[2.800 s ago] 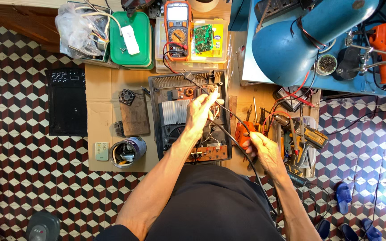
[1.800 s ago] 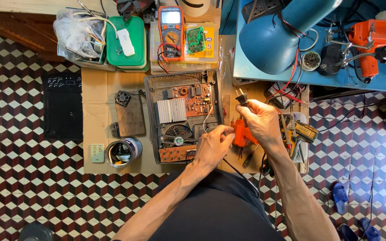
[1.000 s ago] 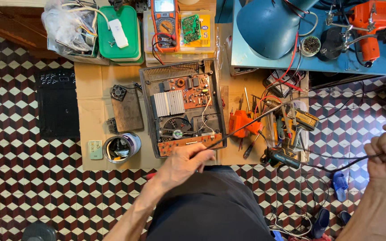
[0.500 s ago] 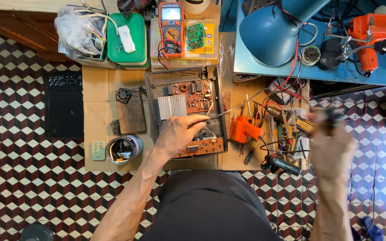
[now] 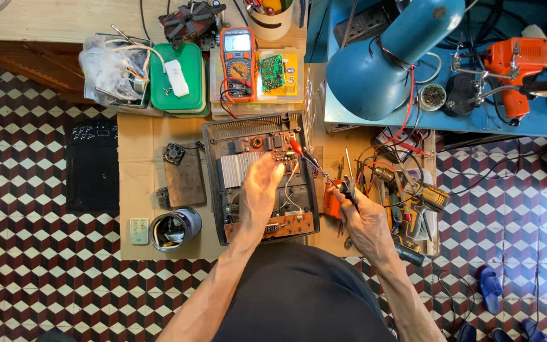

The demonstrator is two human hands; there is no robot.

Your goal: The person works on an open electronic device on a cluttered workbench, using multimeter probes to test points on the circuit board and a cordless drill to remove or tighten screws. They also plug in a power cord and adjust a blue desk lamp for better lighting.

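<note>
Left hand [image 5: 262,187] closed on red probe [image 5: 297,147] above opened appliance [image 5: 257,177]; right hand [image 5: 363,212] gripping black probe [image 5: 348,188]. Probable hazard: slipped tip bridging neighbouring contacts.

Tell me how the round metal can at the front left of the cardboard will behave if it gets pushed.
The metal can seems to stand upright with its open mouth up, so a low push would probably slide it over the cardboard. Its round wall suggests it would roll if tipped. Loose bits show inside, which would likely rattle or spill. Neither hand is near it.
</note>
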